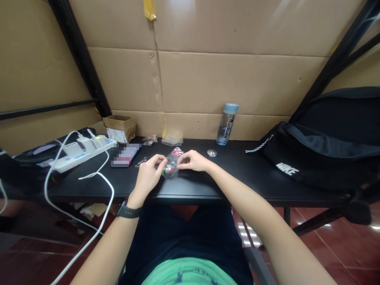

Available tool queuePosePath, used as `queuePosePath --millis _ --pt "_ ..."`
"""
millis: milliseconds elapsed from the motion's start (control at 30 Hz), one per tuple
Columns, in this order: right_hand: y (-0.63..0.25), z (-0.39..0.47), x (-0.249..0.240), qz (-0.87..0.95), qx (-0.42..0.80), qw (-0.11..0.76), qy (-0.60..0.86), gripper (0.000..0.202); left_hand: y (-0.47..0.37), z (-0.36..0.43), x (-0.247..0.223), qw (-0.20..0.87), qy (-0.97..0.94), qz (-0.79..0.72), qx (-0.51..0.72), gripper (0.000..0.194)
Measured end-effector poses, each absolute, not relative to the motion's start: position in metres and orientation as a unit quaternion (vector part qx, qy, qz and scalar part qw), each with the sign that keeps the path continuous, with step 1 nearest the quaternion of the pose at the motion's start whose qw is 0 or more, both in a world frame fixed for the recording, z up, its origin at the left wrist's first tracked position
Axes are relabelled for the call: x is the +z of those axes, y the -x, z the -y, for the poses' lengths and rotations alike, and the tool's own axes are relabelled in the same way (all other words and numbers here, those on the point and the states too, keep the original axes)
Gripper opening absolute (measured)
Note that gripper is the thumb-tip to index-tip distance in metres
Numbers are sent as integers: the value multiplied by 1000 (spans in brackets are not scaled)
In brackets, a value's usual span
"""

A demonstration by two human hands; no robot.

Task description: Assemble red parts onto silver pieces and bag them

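A small clear plastic bag [173,162] with red and white printing is held over the front part of the black table [190,190]. Something round and red-green shows in its lower end. My left hand [149,174] pinches the bag's lower left side between thumb and fingers. On the other side, my right hand [192,161] has its thumb and fingertips closed on the bag's right edge. A small round clear item [211,152] lies to the right, behind my right forearm. Left of my left hand is a small dark trinket [141,162].
A white power strip [84,154] with cables, a flat red-blue box [126,155] and an open cardboard box [120,127] are at left. Plastic packets [172,138] lie at the back. A water bottle [227,124] and a black backpack [320,146] stand at right.
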State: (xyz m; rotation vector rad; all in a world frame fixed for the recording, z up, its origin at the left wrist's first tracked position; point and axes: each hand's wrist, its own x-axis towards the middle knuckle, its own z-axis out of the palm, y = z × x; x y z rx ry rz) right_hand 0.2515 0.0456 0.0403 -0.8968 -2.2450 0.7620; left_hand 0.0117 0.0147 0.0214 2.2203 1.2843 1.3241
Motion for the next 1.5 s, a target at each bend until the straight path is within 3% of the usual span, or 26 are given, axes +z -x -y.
queuePosePath --millis 267,467,733,967,1233,1500 --pt "-260 -51 39 835 307 293 351 23 0 -15 29 246 -790 -394 400 30" --pt "-257 -49 40 811 366 308 337 27 2 -11 32 215 -808 -403 371 42" --pt "-253 -47 35 747 486 344 296 45 -5 -17 22 231 -786 -416 396 17" --pt "-253 -42 44 724 465 401 316 60 -2 -16 24 163 -775 -446 416 19" --pt "-243 -46 35 657 487 497 288 54 -13 -15 20 203 -723 -434 498 27" --pt "-246 -48 38 697 424 471 335 42 -9 -12 27 123 -753 -422 489 14"
